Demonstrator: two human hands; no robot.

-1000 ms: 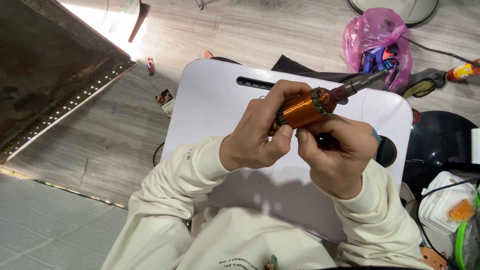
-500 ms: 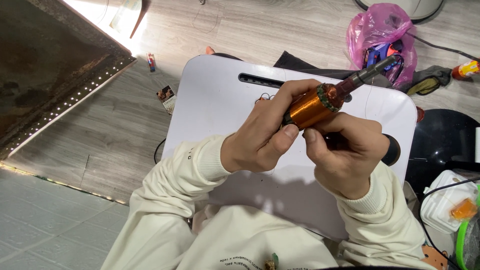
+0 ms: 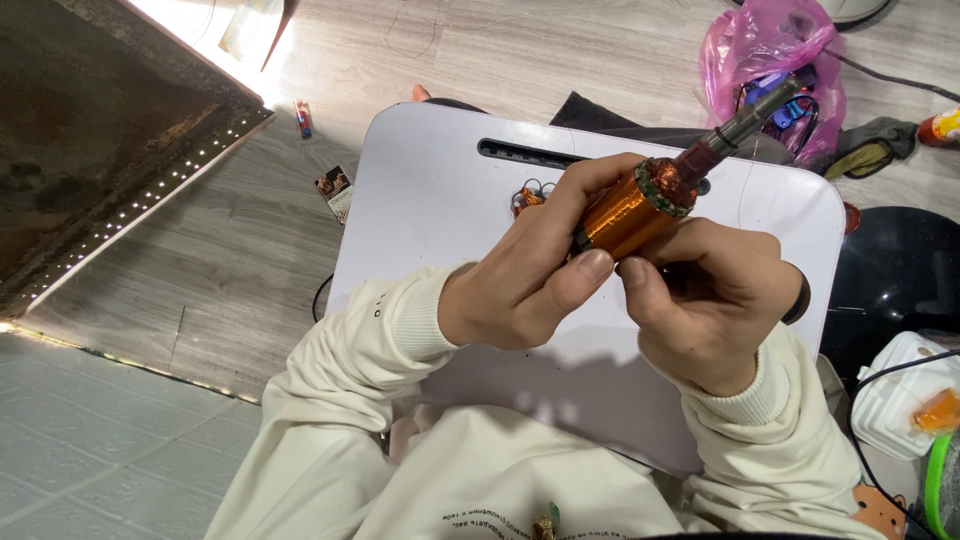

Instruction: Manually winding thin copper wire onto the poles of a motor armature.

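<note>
The left hand (image 3: 520, 290) stays wrapped around the copper-wound motor armature with its dark steel shaft (image 3: 640, 205), thumb now pressed at the lower end. The right hand (image 3: 715, 300) still pinches it from below. Held above the white plastic lap bench (image 3: 430, 200), the armature has risen slightly and tilted more steeply toward the pink plastic bag (image 3: 760, 50).

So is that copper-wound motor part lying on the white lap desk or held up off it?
Held up off it. The copper-wound armature sits tilted between the left hand and right hand, its shaft pointing up-right above the white lap desk.
</note>
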